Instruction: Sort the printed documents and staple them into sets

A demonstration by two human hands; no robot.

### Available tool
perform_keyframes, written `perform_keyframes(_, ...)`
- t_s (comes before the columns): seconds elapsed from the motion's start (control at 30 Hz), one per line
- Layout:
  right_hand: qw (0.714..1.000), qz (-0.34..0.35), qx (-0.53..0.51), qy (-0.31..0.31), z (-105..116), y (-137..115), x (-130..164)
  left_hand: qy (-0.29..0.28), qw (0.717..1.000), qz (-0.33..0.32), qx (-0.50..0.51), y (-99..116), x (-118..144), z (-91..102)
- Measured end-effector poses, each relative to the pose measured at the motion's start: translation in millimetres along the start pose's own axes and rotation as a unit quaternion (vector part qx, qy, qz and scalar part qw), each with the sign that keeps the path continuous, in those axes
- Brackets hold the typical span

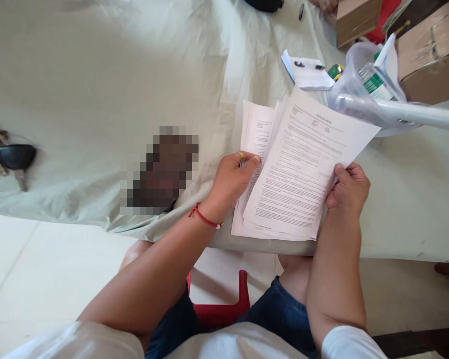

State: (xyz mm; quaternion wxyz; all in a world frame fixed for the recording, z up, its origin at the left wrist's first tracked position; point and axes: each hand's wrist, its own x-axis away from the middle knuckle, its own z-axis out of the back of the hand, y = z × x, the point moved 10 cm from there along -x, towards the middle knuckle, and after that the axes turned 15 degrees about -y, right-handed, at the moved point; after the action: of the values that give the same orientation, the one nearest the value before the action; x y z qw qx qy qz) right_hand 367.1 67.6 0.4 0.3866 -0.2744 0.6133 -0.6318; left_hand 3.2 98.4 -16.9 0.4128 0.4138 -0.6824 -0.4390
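Several printed paper sheets (pixel 295 174) are held over the table's near edge, the front one covered in small text and tilted to the right. My left hand (pixel 236 174) pinches the sheets at their left side, thumb on top; it wears a ring and a red cord bracelet (pixel 205 219). On the right edge of the front sheet, my right hand (pixel 348 188) is closed with its thumb on the page and its fingers behind. More printed sheets (pixel 256 124) show fanned out behind, at the left.
A pixelated dark object (pixel 162 172) lies left of my hands, with keys (pixel 18 157) farther left. Beyond the papers are a notepad (pixel 310 72), a clear plastic container (pixel 344 82) with a bottle (pixel 374 82), and cardboard boxes (pixel 430 50). A red stool (pixel 224 311) is below.
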Motion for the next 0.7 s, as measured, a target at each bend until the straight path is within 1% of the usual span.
perform_keyframes(0.07, 1.000, -0.002, 0.005, 0.002, -0.7, 0.1, 0.2, -0.010, 1.000, 0.007, -0.004, -2.4, -0.3, -1.3)
perform_keyframes(0.17, 1.000, 0.001, 0.004, -0.002, -3.6, -1.6, 1.2, -0.010, 0.999, 0.024, -0.020, -4.4, 0.3, -0.7)
perform_keyframes(0.43, 1.000, 0.000, 0.006, -0.004, -9.8, -1.0, 2.3, -0.007, 0.998, 0.042, -0.050, 0.5, 2.0, -2.3)
perform_keyframes(0.57, 1.000, 0.004, 0.011, -0.027, -13.1, -0.1, 0.8, 0.001, 0.997, 0.053, -0.059, 0.7, 2.6, -0.6)
perform_keyframes(0.7, 0.998, -0.013, 0.026, -0.056, -17.5, 2.8, 1.7, 0.031, 0.994, 0.054, -0.094, 3.8, 4.7, 6.3)
